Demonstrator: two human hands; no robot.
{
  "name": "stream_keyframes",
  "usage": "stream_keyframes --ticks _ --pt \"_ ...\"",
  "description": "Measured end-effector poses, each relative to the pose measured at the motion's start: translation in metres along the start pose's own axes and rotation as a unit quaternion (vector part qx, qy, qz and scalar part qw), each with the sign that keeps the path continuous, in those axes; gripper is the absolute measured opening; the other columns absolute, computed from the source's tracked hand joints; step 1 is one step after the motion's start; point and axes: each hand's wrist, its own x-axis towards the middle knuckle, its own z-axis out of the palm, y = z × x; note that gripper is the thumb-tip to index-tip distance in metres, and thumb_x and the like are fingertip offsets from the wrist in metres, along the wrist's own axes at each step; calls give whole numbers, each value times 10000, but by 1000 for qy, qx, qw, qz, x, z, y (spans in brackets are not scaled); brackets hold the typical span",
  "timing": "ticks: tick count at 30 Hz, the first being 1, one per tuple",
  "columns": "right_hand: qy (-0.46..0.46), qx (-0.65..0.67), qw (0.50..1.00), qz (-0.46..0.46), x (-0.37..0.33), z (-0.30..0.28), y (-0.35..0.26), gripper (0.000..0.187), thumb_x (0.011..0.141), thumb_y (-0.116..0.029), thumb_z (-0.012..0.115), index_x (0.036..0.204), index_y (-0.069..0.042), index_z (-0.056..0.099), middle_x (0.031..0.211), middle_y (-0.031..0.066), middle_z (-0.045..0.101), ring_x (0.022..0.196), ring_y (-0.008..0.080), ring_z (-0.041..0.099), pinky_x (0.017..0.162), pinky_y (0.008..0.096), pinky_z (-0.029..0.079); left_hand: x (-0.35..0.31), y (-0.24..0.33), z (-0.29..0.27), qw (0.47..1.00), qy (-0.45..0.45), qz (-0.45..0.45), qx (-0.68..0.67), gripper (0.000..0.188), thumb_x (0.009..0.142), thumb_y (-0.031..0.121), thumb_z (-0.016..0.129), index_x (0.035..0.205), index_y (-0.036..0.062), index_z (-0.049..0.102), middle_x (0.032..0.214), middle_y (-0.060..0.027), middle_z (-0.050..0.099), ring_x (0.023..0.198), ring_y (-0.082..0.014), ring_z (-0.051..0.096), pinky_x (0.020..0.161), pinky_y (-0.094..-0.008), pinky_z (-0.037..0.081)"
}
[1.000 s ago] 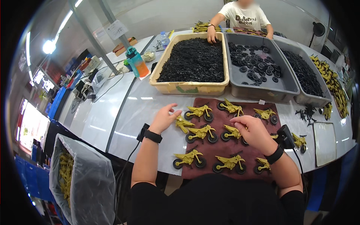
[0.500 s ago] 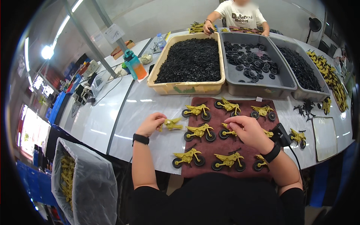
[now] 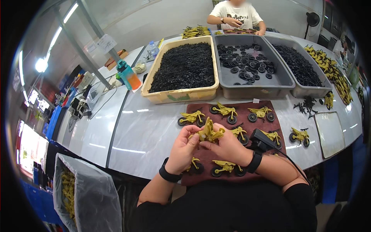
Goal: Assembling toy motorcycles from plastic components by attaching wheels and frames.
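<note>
My left hand [image 3: 185,145] and my right hand [image 3: 228,144] are close together over the left part of a maroon cloth [image 3: 243,107]. Between them, pinched by the fingers of both, is a yellow plastic toy motorcycle body [image 3: 209,132]. No wheels show on it; fingers hide its lower part, and I cannot tell whether it is one piece or two. Around my hands, yellow toy motorcycles with black wheels lie in rows, such as one at the upper right [image 3: 259,113] and one in the near row [image 3: 225,167]. My hands partly cover some of them.
Behind the cloth stand a cream tub [image 3: 181,96] of small black parts, a grey tub [image 3: 257,91] of black wheels and another grey tub [image 3: 322,88] of black parts. A lined bin [image 3: 91,185] of yellow parts is lower left. A black device [image 3: 262,140] sits by my right wrist. A co-worker [image 3: 235,15] sits opposite.
My left hand has brought the yellow body rightward from the bare table to over the cloth. My right hand has moved left to meet it. The co-worker's hand has left the cream tub.
</note>
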Motion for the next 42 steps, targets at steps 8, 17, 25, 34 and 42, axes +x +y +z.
stream_keyframes --ticks 8,17,25,34,42 --pt "23 -155 987 -41 -11 -11 -2 463 783 -5 660 1223 -7 515 1088 154 489 928 317 571 802 363 502 1 7 35 989 -23 66 131 672 930 266 613 1427 31 228 1423 -137 379 1288 -243 424 1043 -419 406" --pt "9 -155 985 -77 -15 -25 -25 514 773 -61 701 1247 -4 511 1096 145 495 982 308 552 840 373 477 2 4 35 992 -32 87 83 563 951 255 561 1374 -6 296 1359 -141 441 1242 -203 459 989 -343 448" --pt "21 -65 993 -96 -17 -29 -28 272 794 -112 719 1035 -32 623 1041 132 533 1003 304 555 837 379 460 4 -5 32 952 -84 102 276 684 913 532 538 1286 -17 371 1187 -99 503 1051 -169 558 887 -287 463" --pt "82 -21 989 -118 -26 -22 -12 171 822 -48 687 960 -12 592 1060 120 462 921 231 506 816 319 452 13 -20 53 972 -63 97 207 764 873 680 404 1214 -3 379 1023 -63 532 924 -96 550 721 -202 474" --pt "129 -59 981 -130 -28 -22 -9 177 795 -41 704 935 -30 596 1056 123 471 948 241 494 829 328 434 18 -26 68 991 -7 62 114 649 964 580 328 1270 10 388 979 -37 550 774 -51 538 614 -163 443"
